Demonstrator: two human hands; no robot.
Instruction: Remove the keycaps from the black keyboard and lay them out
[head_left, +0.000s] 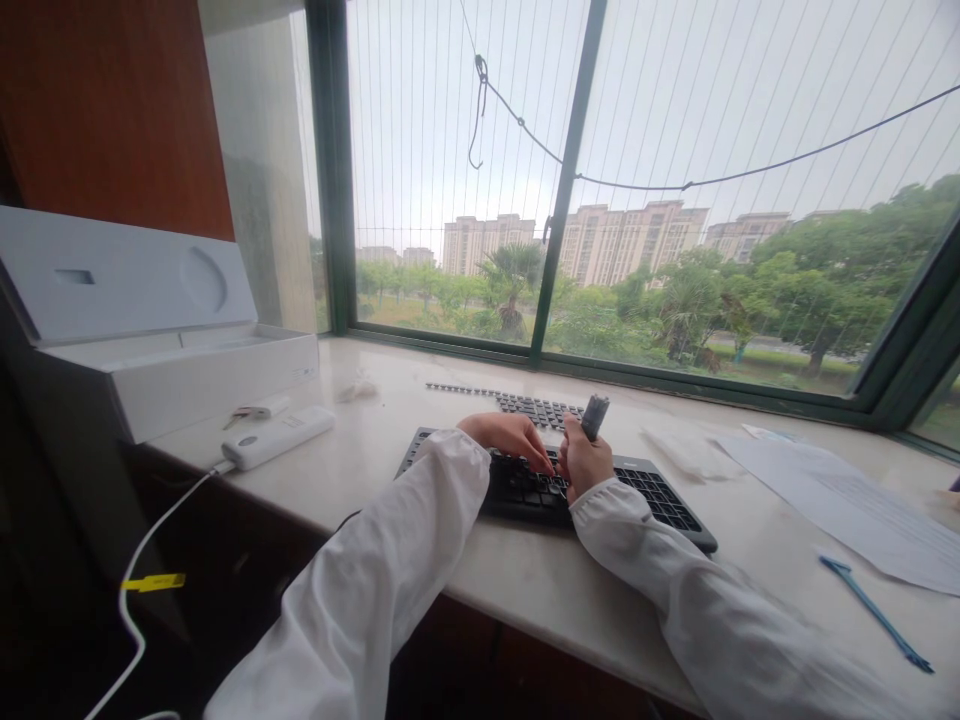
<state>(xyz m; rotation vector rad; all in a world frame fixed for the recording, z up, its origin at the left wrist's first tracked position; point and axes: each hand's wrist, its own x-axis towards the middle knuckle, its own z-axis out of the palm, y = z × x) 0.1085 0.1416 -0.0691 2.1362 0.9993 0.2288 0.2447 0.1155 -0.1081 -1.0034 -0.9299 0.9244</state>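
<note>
A black keyboard [660,500] lies near the front edge of the white counter, many of its key positions bare of keycaps. My right hand [586,462] is wrapped round a dark grey handled tool [595,416], which stands up out of the fist; its lower end, close to the keys, is too small to make out. Beside it, my left hand [517,440] reaches down onto the middle of the keyboard with fingers bent and pressed together; what they pinch is hidden. Behind the keyboard, loose keycaps [536,408] are laid out in rows.
At the left stand an open white box [214,385] and a white power strip [279,440] with a cable. To the right are a clear plastic bag [686,452], a printed sheet [847,505] and a blue stick-like tool [874,612]. A window frame [637,372] borders the counter's back.
</note>
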